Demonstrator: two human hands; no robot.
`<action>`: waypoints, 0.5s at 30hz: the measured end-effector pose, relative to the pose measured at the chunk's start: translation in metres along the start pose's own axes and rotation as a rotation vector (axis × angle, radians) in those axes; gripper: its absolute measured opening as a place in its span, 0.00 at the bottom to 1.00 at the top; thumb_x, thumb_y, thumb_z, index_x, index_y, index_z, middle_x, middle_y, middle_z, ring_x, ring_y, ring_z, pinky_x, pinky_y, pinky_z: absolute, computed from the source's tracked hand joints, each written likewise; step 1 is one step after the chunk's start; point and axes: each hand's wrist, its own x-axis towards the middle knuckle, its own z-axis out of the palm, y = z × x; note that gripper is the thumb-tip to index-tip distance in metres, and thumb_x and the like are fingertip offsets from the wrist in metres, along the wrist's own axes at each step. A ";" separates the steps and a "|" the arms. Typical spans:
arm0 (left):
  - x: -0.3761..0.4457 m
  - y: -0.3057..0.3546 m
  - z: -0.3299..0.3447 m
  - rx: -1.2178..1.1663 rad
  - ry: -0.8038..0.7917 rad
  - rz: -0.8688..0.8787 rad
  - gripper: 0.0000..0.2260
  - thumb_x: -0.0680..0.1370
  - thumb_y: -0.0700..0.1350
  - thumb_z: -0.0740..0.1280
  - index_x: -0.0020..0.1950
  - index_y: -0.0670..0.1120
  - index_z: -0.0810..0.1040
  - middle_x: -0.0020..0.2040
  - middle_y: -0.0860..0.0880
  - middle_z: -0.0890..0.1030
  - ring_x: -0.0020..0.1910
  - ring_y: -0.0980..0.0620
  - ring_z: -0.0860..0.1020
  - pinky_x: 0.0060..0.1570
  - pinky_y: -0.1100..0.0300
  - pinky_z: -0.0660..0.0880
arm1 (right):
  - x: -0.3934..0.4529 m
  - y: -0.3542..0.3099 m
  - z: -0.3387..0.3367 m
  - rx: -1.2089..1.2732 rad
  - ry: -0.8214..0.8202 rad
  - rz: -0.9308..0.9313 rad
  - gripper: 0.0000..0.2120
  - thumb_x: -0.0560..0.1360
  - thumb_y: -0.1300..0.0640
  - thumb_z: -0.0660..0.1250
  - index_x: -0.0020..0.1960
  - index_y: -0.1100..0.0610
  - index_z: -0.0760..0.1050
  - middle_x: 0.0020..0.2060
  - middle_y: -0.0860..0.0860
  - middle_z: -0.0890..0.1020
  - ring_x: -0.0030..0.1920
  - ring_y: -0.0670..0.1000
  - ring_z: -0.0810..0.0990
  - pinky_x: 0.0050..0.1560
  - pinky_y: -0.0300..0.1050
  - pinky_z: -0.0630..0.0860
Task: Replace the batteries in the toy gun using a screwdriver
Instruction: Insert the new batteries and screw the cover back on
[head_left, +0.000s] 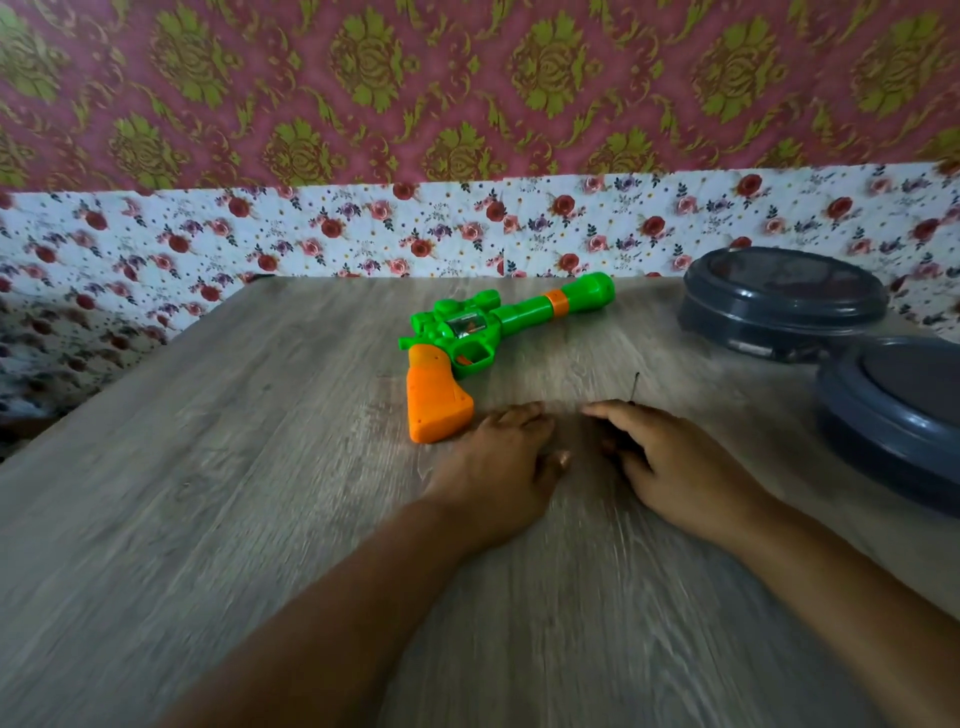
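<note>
A toy gun (488, 332) lies flat on the wooden table (234, 493), its green body and barrel pointing back right and its orange grip (436, 400) toward me. My left hand (498, 467) rests palm down on the table just right of the grip, fingers relaxed and holding nothing. My right hand (670, 462) lies beside it, fingers curled over the dark handle of a screwdriver (636, 387). The tool's thin black shaft pokes out past my fingertips; most of the handle is hidden under the hand. The frame is motion-blurred.
Two dark grey round plastic containers stand at the right: one at the back (784, 301), one nearer at the table's right edge (893, 415). A floral-papered wall (363, 234) rises right behind the table. The table's left edge runs diagonally at the left.
</note>
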 end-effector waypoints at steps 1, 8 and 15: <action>0.000 0.001 -0.001 0.003 0.008 0.003 0.23 0.81 0.53 0.55 0.74 0.47 0.63 0.76 0.49 0.60 0.74 0.52 0.59 0.71 0.61 0.55 | 0.000 0.000 -0.002 0.004 0.003 -0.001 0.24 0.75 0.62 0.61 0.69 0.48 0.66 0.65 0.49 0.74 0.63 0.48 0.72 0.62 0.43 0.70; 0.000 0.000 0.003 0.013 0.030 0.004 0.23 0.81 0.53 0.54 0.74 0.48 0.62 0.76 0.50 0.59 0.74 0.52 0.57 0.70 0.62 0.54 | 0.000 0.001 -0.001 -0.048 -0.039 -0.013 0.26 0.75 0.62 0.62 0.71 0.50 0.62 0.67 0.52 0.71 0.66 0.51 0.70 0.61 0.37 0.63; -0.004 -0.006 0.008 -0.035 0.049 0.017 0.26 0.77 0.54 0.52 0.69 0.42 0.71 0.70 0.43 0.70 0.70 0.45 0.67 0.67 0.58 0.54 | -0.001 0.002 0.001 -0.010 -0.029 0.002 0.25 0.73 0.60 0.60 0.70 0.55 0.64 0.65 0.52 0.74 0.64 0.51 0.73 0.62 0.40 0.65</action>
